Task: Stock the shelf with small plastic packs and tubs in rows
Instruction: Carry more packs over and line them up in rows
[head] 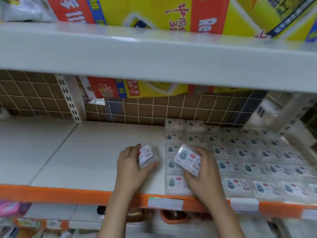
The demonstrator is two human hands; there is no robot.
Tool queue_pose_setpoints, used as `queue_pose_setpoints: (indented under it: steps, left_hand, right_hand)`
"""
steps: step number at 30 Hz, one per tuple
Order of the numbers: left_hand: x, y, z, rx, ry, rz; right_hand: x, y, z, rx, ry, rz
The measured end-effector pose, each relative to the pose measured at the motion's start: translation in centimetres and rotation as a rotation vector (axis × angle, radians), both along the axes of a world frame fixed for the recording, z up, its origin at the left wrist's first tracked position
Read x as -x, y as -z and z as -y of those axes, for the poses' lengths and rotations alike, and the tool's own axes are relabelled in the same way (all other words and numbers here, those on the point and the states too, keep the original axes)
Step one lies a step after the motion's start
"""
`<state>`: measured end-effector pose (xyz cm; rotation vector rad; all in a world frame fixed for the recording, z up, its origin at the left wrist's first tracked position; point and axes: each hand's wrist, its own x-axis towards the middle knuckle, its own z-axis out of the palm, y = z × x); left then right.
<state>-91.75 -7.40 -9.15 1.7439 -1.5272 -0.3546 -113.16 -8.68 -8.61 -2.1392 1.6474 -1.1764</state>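
Over the white shelf (96, 152), one clear pack (147, 156) in the left grip (131, 166), another pack (188, 159) in the right grip (204, 176)

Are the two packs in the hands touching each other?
Apart. The head view shows bare white shelf between the left hand's pack and the right hand's pack.

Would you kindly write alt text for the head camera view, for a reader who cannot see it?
A person's left hand and right hand each hold a small clear plastic pack, the left pack and the right pack, over a white shelf with an orange front edge. Rows of matching packs fill the shelf's right side; its left is bare.
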Motion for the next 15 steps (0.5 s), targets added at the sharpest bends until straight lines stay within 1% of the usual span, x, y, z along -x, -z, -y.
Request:
queue_pose_setpoints:
  steps: [3, 8, 15]
  left_hand:
    - [2.8, -0.4, -0.1, 0.014, 0.013, 0.059]
    - [4.5, -1.2, 0.2, 0.03, 0.01, 0.101]
    - [4.3, -1.4, 1.8, 0.071, 0.06, 0.063]
  right_hand:
    - [2.9, 0.1, 0.0, 0.027, 0.018, -0.028]
    - [5.7, 0.0, 0.3, -0.029, 0.026, 0.007]
    - [6.5, -0.2, 1.3, -0.048, 0.041, 0.021]
